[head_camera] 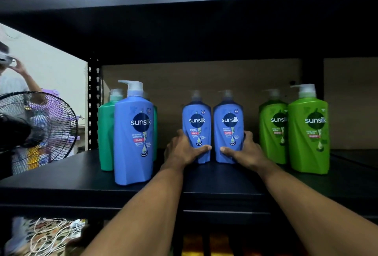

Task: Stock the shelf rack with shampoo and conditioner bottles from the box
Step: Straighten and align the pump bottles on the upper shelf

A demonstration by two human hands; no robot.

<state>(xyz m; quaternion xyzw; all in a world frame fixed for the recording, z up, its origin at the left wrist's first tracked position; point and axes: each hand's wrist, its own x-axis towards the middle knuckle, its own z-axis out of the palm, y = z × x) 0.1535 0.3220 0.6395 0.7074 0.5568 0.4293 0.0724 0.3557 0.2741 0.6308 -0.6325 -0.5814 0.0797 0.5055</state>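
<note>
Seven pump bottles can be counted upright on the black shelf board (81, 174): three blue, two bright green and two dark green.

Two of the blue ones stand side by side at the middle of the board, nearly touching and set back from its front edge. The left hand (184, 151) grips the left blue bottle (196, 120) low down, with the thumb laid across the front and the fingers curled round the outer side. The right hand (243, 151) holds the right blue bottle (229, 120) in the mirrored way. Both bases appear to rest on the board.

A third blue bottle (133, 139) stands near the front edge toward the left end. The dark green bottles (106, 133) are close behind it, one showing at its left and one as a sliver at its right.

Toward the right end stand the front bright green bottle (308, 133) and the rear bright green bottle (273, 131), just beside each other.

One cardboard sheet (225, 75) lines the back. Beyond the left end stands one black fan (36, 129), with one other person (18, 75) behind it.
</note>
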